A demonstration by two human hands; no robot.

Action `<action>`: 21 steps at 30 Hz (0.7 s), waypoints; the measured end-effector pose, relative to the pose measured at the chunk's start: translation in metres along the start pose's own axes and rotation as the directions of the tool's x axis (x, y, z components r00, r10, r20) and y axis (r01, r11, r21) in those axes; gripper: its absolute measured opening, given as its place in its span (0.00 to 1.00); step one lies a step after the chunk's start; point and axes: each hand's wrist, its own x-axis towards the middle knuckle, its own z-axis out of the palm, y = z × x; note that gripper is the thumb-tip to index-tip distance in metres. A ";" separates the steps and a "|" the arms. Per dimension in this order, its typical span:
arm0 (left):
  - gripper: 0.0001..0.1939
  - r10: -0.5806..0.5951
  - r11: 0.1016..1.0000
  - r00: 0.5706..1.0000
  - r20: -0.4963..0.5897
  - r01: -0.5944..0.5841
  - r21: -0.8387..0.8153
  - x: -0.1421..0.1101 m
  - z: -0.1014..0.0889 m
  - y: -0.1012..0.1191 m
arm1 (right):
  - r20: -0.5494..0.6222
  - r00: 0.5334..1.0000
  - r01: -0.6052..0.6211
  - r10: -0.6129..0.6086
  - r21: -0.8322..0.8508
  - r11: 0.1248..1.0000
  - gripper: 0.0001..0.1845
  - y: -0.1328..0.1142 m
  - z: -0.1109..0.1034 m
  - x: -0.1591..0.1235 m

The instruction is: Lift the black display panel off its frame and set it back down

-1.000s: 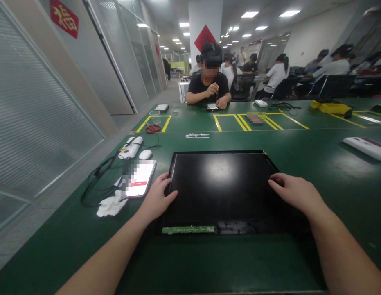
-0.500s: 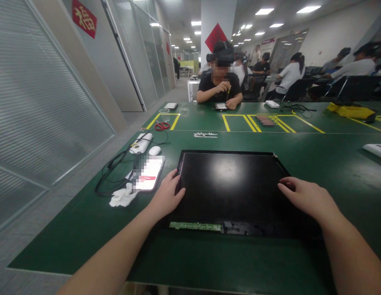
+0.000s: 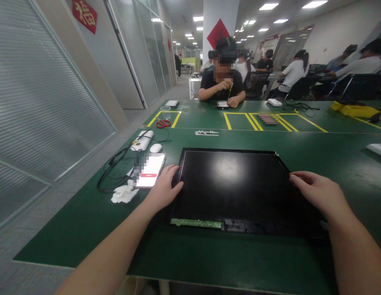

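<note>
A black LCD display panel (image 3: pixel 236 188) lies flat on the green table, screen up, with light glaring off its upper middle. Along its near edge runs a narrow green circuit board (image 3: pixel 196 223). My left hand (image 3: pixel 167 184) grips the panel's left edge, thumb on the near side and fingers along the rim. On the opposite side my right hand (image 3: pixel 317 190) is closed on the right edge, its thumb and forefinger pinched together there. The undersides of the fingers are hidden.
Left of the panel lie a lit phone (image 3: pixel 150 170), crumpled tissue (image 3: pixel 124 191), a white mouse (image 3: pixel 156 148), a white power strip (image 3: pixel 142 140) and black cables (image 3: pixel 112 162). Farther back are red-handled scissors (image 3: pixel 163 123) and white strips (image 3: pixel 206 132). A person (image 3: pixel 222 80) works opposite.
My right hand has moved right, from over the screen's right part to the panel's right edge. The left hand stays at the left edge. The view has shifted slightly.
</note>
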 end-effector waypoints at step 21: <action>0.18 0.022 0.999 1.000 0.004 -0.022 -0.037 0.009 0.000 -0.003 | 0.051 0.999 0.003 -0.004 0.019 1.000 0.24 0.009 0.019 0.013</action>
